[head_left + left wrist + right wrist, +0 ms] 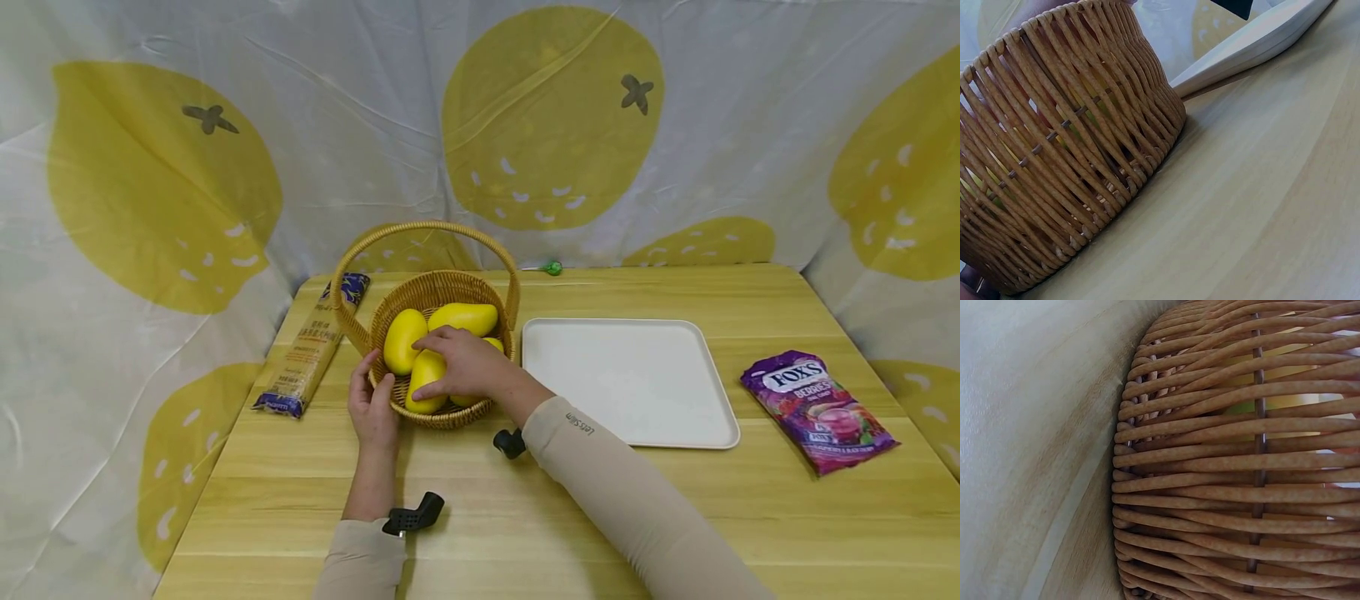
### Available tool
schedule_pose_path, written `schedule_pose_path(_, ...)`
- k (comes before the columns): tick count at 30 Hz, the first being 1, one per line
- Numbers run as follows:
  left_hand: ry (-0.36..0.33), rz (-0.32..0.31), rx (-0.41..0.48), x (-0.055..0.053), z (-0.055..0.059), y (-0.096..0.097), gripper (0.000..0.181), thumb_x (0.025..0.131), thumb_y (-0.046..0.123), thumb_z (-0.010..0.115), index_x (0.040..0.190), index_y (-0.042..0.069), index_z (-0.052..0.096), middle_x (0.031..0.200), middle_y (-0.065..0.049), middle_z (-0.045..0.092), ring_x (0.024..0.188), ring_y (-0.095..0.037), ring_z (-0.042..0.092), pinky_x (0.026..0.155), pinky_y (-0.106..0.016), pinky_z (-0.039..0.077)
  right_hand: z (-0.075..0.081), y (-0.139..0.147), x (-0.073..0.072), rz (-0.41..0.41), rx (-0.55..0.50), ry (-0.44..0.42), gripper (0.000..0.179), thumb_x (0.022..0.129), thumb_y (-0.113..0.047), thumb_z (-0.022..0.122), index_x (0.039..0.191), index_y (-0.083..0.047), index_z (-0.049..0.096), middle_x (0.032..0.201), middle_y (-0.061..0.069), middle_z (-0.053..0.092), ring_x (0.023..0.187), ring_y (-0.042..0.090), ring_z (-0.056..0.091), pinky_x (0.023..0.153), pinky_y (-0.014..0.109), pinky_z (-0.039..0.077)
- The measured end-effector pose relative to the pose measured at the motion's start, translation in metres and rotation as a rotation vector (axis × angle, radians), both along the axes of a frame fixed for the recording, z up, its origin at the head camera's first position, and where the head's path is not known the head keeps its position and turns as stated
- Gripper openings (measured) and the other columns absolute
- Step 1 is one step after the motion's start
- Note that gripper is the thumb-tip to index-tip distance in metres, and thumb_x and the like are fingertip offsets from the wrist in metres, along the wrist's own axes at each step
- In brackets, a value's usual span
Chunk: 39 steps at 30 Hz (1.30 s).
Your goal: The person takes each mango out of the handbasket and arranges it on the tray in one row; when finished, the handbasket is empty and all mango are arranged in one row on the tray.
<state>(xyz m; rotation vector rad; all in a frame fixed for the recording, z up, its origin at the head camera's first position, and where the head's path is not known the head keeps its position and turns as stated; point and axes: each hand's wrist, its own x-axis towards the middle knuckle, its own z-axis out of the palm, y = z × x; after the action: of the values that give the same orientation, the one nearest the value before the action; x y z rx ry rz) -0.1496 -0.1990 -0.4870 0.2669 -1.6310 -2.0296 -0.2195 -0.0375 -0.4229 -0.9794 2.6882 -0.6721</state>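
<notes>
Lemon-print cloth (360,125) backs the wooden table (840,542); left of its centre I see the basket (444,287), gripped by the left hand (372,414), the right hand (471,363) curled round a yellow mango (426,369) inside.

Wicker basket (1079,147) fills the left side, slanted in frame, base on wood-grain desk (1235,206). Yellow contents (1090,119) peek through the weave. White tray (1266,40) behind, upper right. Cropped black object (1236,5) at top edge.
</notes>
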Motion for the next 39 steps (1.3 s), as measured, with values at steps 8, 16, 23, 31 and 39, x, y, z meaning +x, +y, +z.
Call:
schedule_pose_path(8, 0.001, -0.006, 0.003, 0.0000, -0.0004, -0.0004, 0.041, 0.097, -0.004, 0.050, 0.137, -0.002, 0.056, 0.144, -0.006, 0.054, 0.140, -0.015, 0.042, 0.107, -0.018, 0.041, -0.0003, -0.0007, 0.0002, 0.020, 0.024, 0.021, 0.089, 0.074, -0.072, 0.077, 0.148, -0.028, 0.054, 0.152, 0.001, 0.051, 0.139, 0.023, 0.051, 0.114, 0.039, 0.044)
schedule_pose_path(16, -0.024, -0.009, -0.017, 0.0002, 0.0005, -0.0010, 0.042, 0.097, -0.003, 0.050, 0.139, -0.004, 0.053, 0.146, -0.006, 0.053, 0.141, -0.014, 0.041, 0.111, -0.021, 0.038, -0.0022, -0.0013, -0.0001, 0.041, 0.046, 0.055, 0.090, 0.073, -0.074, 0.076, 0.147, -0.027, 0.055, 0.152, 0.000, 0.052, 0.138, 0.022, 0.051, 0.115, 0.038, 0.044)
schedule_pose_path(23, -0.012, -0.009, -0.006, 0.0007, 0.0013, -0.0008, 0.041, 0.096, -0.005, 0.050, 0.137, -0.003, 0.056, 0.146, -0.007, 0.053, 0.143, -0.014, 0.039, 0.110, -0.019, 0.038, -0.0023, -0.0011, 0.0011, 0.075, 0.066, 0.085, 0.089, 0.073, -0.069, 0.080, 0.146, -0.024, 0.057, 0.150, 0.000, 0.054, 0.137, 0.021, 0.052, 0.115, 0.037, 0.044)
schedule_pose_path(31, 0.003, -0.010, -0.007, 0.0016, 0.0023, -0.0003, 0.041, 0.095, -0.004, 0.051, 0.135, -0.003, 0.057, 0.145, -0.007, 0.053, 0.143, -0.014, 0.039, 0.110, -0.019, 0.038, -0.0028, -0.0015, 0.0012, 0.084, 0.081, 0.095, 0.087, 0.074, -0.065, 0.081, 0.146, -0.024, 0.056, 0.151, 0.000, 0.053, 0.138, 0.022, 0.051, 0.115, 0.037, 0.043)
schedule_pose_path(39, 0.004, -0.014, 0.001, 0.0023, 0.0027, 0.0005, 0.041, 0.096, -0.005, 0.050, 0.137, -0.005, 0.055, 0.147, -0.010, 0.050, 0.141, -0.014, 0.040, 0.107, -0.017, 0.040, -0.0019, -0.0017, 0.0021, 0.084, 0.094, 0.093, 0.086, 0.075, -0.064, 0.081, 0.147, -0.023, 0.056, 0.151, 0.000, 0.053, 0.138, 0.022, 0.051, 0.116, 0.038, 0.042)
